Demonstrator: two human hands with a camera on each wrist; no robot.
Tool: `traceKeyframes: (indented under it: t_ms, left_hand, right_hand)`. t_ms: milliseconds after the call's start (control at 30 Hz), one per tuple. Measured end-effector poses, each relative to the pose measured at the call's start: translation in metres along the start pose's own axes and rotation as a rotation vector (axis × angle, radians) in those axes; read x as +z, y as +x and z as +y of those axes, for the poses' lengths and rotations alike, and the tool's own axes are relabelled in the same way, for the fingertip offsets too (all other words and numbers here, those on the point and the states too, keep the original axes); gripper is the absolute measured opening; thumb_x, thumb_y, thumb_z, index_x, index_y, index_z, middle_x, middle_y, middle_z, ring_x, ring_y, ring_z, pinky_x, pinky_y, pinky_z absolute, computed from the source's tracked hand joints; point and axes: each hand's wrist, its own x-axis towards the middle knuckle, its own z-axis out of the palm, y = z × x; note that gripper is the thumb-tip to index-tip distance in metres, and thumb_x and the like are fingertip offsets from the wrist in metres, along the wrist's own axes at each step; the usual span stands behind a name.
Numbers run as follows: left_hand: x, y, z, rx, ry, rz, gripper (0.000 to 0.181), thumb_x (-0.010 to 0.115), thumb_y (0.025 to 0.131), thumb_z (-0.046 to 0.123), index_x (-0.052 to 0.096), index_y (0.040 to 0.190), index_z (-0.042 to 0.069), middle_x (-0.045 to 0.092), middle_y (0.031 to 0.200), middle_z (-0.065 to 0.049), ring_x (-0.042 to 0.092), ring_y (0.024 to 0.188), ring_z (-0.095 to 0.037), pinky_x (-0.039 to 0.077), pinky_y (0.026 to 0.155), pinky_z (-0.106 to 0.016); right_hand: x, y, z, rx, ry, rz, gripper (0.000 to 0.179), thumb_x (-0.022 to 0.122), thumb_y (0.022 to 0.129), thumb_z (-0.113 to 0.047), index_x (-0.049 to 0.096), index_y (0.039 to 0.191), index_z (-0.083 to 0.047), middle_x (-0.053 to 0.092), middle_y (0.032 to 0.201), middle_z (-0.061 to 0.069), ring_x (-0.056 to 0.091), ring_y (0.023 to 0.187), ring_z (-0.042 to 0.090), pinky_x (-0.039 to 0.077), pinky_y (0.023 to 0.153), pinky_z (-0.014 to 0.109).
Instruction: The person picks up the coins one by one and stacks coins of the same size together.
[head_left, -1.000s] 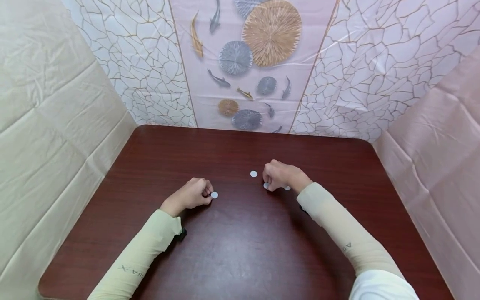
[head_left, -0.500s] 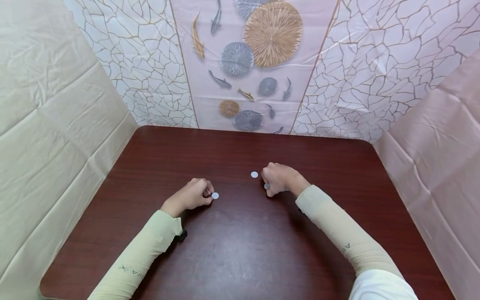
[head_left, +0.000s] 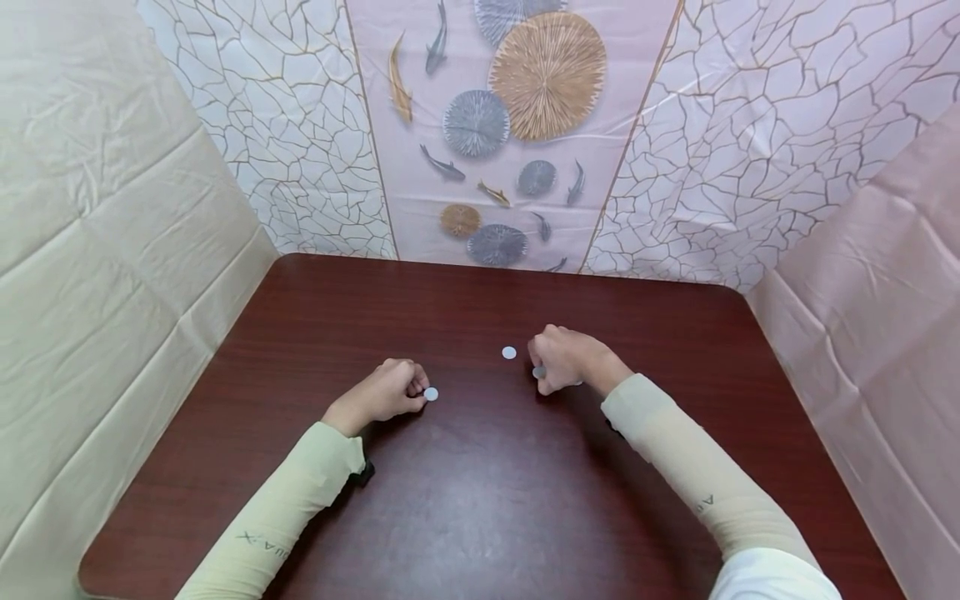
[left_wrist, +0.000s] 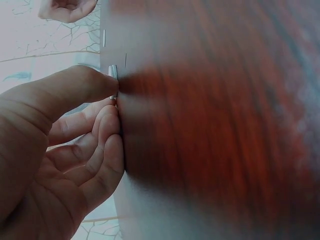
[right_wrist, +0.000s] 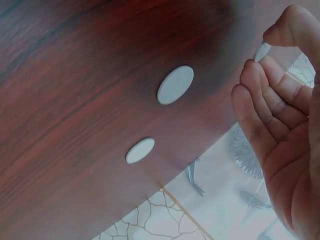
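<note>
At the middle left of the table, my left hand pinches a small round white disc that lies flat at the thumb tip. In the left wrist view this disc shows edge-on beside the thumb, low at the tabletop. My right hand pinches a second white disc between thumb and fingertips, held tilted above the table, its other fingers curled. A third disc lies on the table just left of the right hand. Two more, a larger-looking disc and a smaller-looking disc, lie beneath the right wrist, mostly hidden in the head view.
The dark red-brown wooden table has rounded corners. A patterned cloth with fish and round leaf shapes hangs behind it. Plain pale cloths close off both sides. Each forearm wears a pale sleeve.
The right hand has tilted up the disc at its fingertips, off the table, and moved slightly right. The left hand keeps its place on its disc. The head view has shifted a little.
</note>
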Motion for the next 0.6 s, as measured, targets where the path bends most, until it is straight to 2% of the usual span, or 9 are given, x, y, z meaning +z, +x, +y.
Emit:
traceKeyframes:
  t_ms: [300, 600]
  left_hand:
    - [0.001, 0.000, 0.001, -0.003, 0.007, 0.000, 0.009, 0.078, 0.090, 0.007, 0.073, 0.097, 0.004, 0.073, 0.091, -0.003, 0.068, 0.085, -0.011, 0.057, 0.078, -0.025]
    - [-0.001, 0.000, 0.003, -0.015, 0.010, -0.012, 0.010, 0.077, 0.091, 0.007, 0.073, 0.100, 0.004, 0.074, 0.093, -0.004, 0.069, 0.087, -0.012, 0.058, 0.079, -0.027]
  right_hand:
    - [-0.006, -0.024, 0.001, -0.048, 0.044, 0.058, 0.015, 0.075, 0.075, -0.013, 0.060, 0.075, -0.015, 0.056, 0.066, -0.007, 0.047, 0.057, 0.007, 0.042, 0.057, 0.023]
    - [-0.004, -0.039, -0.005, -0.086, 0.023, 0.080, 0.015, 0.079, 0.075, -0.016, 0.065, 0.081, -0.012, 0.063, 0.071, -0.007, 0.055, 0.059, 0.003, 0.049, 0.061, 0.021]
